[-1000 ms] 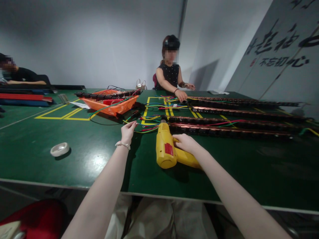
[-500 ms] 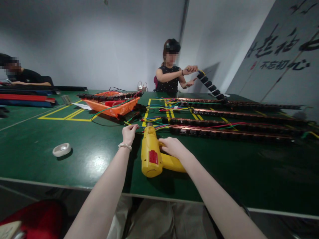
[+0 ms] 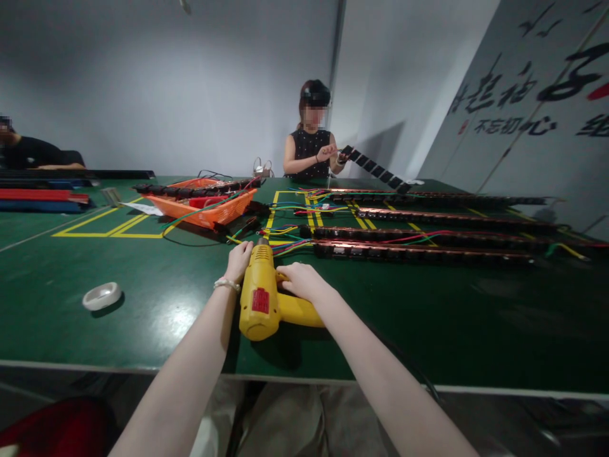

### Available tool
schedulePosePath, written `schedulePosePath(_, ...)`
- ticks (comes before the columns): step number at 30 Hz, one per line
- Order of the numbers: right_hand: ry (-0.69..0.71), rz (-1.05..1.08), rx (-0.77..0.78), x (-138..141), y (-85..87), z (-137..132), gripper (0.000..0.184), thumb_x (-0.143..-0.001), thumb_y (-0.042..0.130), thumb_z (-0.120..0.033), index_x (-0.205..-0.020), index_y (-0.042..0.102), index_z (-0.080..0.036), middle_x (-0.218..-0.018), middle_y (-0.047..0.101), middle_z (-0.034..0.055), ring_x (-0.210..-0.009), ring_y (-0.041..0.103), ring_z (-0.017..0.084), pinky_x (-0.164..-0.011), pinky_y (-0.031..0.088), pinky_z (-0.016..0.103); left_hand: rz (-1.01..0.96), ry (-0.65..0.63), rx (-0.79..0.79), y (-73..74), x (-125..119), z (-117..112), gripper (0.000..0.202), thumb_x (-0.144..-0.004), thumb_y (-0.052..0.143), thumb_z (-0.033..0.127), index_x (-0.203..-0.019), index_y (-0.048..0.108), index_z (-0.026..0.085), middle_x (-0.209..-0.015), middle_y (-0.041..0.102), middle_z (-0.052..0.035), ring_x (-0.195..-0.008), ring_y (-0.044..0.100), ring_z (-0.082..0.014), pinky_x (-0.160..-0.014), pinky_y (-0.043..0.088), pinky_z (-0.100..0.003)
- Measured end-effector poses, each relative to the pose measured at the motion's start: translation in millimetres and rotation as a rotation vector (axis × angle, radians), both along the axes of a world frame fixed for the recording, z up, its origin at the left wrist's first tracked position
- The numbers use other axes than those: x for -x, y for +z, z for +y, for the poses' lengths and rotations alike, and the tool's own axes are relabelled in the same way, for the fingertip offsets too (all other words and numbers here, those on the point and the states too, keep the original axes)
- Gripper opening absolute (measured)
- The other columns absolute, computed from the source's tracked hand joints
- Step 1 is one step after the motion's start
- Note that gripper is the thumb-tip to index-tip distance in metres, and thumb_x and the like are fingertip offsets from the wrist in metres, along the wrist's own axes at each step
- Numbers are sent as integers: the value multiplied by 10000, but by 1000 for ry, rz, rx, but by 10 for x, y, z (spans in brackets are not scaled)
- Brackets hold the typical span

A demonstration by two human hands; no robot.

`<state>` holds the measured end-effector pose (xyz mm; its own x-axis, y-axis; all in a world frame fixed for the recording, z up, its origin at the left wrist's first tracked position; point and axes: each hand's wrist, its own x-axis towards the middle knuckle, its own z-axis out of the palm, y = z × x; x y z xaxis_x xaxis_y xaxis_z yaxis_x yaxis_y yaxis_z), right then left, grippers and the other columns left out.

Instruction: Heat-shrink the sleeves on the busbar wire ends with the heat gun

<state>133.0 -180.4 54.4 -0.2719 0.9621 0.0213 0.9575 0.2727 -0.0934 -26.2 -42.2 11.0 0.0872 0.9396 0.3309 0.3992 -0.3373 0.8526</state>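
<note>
My right hand (image 3: 301,281) is wrapped round the handle of a yellow heat gun (image 3: 259,298), which rests on the green table (image 3: 71,254) with its nozzle aimed away from me. My left hand (image 3: 236,260), with a bead bracelet on the wrist, sits against the left side of the gun's barrel. Its fingers are pinched on the end of a thin wire (image 3: 234,240). A bunch of coloured wires (image 3: 285,245) lies just beyond the nozzle, running from long black and copper strips (image 3: 419,252).
An orange basket (image 3: 209,204) with strips and wires stands at the back left. A white tape roll (image 3: 101,296) lies left of my arm. Opposite, a person (image 3: 311,149) lifts a black strip (image 3: 373,167). Another person (image 3: 26,153) sits far left.
My right hand has slid the heat gun leftward until it lies beside my left hand. The person opposite has lifted one end of a strip off the table.
</note>
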Motion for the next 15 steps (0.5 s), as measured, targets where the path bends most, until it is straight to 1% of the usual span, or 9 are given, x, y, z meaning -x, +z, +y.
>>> schedulePosePath(7, 11, 20, 3, -1, -4, 3, 279, -909, 507, -357, -1082, 576, -149, -1044, 611, 62, -939, 592, 177, -832, 488, 392, -1, -12, 15, -25, 0, 27, 389, -768, 514, 416, -465, 407, 197, -468, 395, 14, -577, 361, -146, -573, 269, -273)
schedulePosePath(11, 11, 25, 3, -5, 9, -12, 272, -909, 508, -352, -1077, 576, -149, -1027, 612, 58, -918, 595, 171, -818, 492, 383, -4, -25, 12, -72, 12, 67, 400, -789, 470, 453, -490, 411, 193, -482, 362, 28, -554, 331, -132, -544, 245, -262)
schedulePosePath(15, 7, 32, 11, -20, -4, -3, 274, -909, 507, -356, -1073, 577, -148, -1036, 610, 60, -931, 592, 174, -825, 489, 387, -14, -30, 9, -90, 14, 84, 396, -815, 440, 447, -517, 412, 189, -500, 354, 36, -546, 327, -121, -525, 237, -253)
